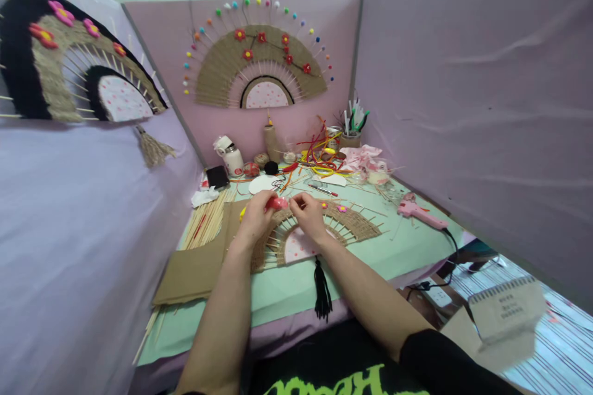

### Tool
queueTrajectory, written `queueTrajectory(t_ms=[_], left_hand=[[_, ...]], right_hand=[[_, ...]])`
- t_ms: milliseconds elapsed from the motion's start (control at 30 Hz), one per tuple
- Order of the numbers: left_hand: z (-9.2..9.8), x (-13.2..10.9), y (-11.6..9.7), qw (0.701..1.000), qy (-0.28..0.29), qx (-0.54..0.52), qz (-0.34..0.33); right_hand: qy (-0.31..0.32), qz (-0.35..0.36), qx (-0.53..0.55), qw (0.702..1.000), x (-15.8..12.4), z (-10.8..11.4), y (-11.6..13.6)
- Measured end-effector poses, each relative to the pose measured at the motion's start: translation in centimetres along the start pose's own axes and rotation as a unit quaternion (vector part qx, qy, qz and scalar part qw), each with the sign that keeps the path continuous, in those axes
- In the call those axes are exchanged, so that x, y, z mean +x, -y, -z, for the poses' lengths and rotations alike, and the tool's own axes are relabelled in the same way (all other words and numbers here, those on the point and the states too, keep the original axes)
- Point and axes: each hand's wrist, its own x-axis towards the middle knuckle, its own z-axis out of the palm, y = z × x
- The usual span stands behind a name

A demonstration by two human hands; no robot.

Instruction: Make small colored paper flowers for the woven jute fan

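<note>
My left hand (pixel 256 218) is closed on a small red-pink piece (pixel 277 203), partly hidden by the fingers and too small to name. Just right of it, my right hand (pixel 309 217) is pinched at the piece's edge; what its fingertips hold, if anything, does not show. Both hands are above a fan-shaped woven twine panel (pixel 364 226) on thin sticks, lying on the table. Small flowers, one of them pink (pixel 341 208), sit on its upper band. A dotted white half-circle (pixel 299 247) forms its centre, and a black tassel (pixel 322 293) hangs below.
A pink glue gun (pixel 421 213) lies right, its cord running off the table edge. Brown card (pixel 189 274) and bundled sticks (pixel 201 222) lie left. Behind are a white bottle (pixel 233 160), a twine cone (pixel 271 143) and coloured pipe cleaners (pixel 322 157). Finished fans (pixel 217 77) hang on the partitions.
</note>
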Motion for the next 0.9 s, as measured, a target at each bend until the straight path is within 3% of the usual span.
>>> queueTrajectory(t_ms=[200,433,700,900], left_hand=[[-0.1,0.1,0.4,0.999,0.002,-0.016,0.042],[-0.2,0.2,0.4,0.999,-0.011,0.024,0.031],[-0.2,0.1,0.8,0.999,-0.01,0.051,0.01],[0.4,0.2,0.8,0.997,0.013,0.066,0.039]], right_hand=[[0.002,0.065,-0.011,0.998,0.4,0.3,-0.4],[0.01,0.159,-0.011,0.987,0.4,0.0,-1.1],[0.05,0.136,-0.022,0.989,0.3,-0.2,-1.4],[0.046,0.114,0.0,0.992,0.1,-0.1,-1.1]])
